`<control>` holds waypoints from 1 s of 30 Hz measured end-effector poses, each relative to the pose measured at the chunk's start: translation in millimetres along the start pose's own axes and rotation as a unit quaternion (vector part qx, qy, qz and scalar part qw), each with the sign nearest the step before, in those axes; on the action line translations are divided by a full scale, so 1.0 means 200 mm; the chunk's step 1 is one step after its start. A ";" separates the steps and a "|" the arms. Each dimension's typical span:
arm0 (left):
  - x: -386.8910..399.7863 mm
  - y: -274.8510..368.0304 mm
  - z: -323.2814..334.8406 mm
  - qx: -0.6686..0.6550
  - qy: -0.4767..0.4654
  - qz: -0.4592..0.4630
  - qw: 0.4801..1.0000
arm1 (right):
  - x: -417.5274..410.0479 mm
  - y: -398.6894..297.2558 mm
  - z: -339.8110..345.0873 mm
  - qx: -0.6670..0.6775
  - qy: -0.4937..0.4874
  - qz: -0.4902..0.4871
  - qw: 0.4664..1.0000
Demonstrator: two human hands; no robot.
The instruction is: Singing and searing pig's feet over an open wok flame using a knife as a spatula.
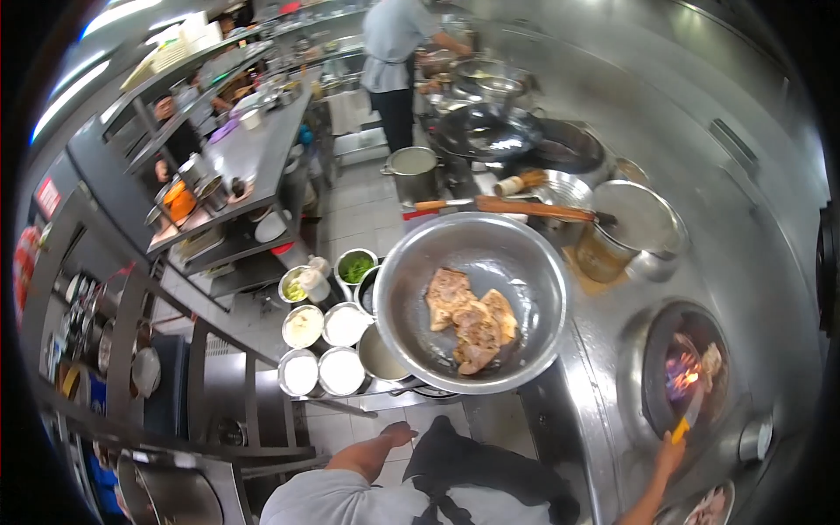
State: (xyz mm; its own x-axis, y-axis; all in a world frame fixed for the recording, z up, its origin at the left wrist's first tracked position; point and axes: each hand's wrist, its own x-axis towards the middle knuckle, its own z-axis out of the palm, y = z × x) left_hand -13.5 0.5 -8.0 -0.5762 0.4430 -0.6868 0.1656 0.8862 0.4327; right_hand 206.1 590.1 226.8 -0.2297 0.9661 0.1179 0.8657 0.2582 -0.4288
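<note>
My right hand (671,454) grips a knife by its yellow handle (681,430). Its blade (694,405) reaches into a round stove burner (646,367), where orange flames (684,375) burn. A pale piece of meat (712,362) lies beside the fire. My left hand (399,433) hangs low in front of my body, below the steel bowl; its fingers are too small to make out. Several browned pieces of meat (476,321) rest in that wide steel bowl (558,289).
Left of the bowl stand several steel containers (303,326) of ingredients. A wooden-handled tool (535,208) lies behind it, near a pot of cloudy liquid (607,259). A plate of raw-looking meat (709,508) sits bottom right. Farther back, a person (397,52) works at the stove.
</note>
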 end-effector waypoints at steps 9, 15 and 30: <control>0.10 0.17 -0.11 -0.049 0.022 0.023 0.998 | -0.16 -0.06 -0.15 0.001 -0.005 0.064 0.998; 0.23 0.12 -0.14 0.016 0.032 0.216 0.976 | -0.15 -0.11 -0.21 -0.048 -0.032 0.109 0.992; 0.12 0.11 -0.12 0.008 -0.029 0.142 0.989 | -0.10 -0.21 -0.25 -0.104 -0.089 0.105 0.985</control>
State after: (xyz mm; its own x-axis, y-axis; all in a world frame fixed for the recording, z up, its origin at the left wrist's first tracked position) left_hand -44.0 27.1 -1.3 -0.4567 0.6816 -0.5717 0.3278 0.7264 0.6041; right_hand 195.7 559.6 286.6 -0.0949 0.9882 -0.1205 0.9705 0.0649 -0.2322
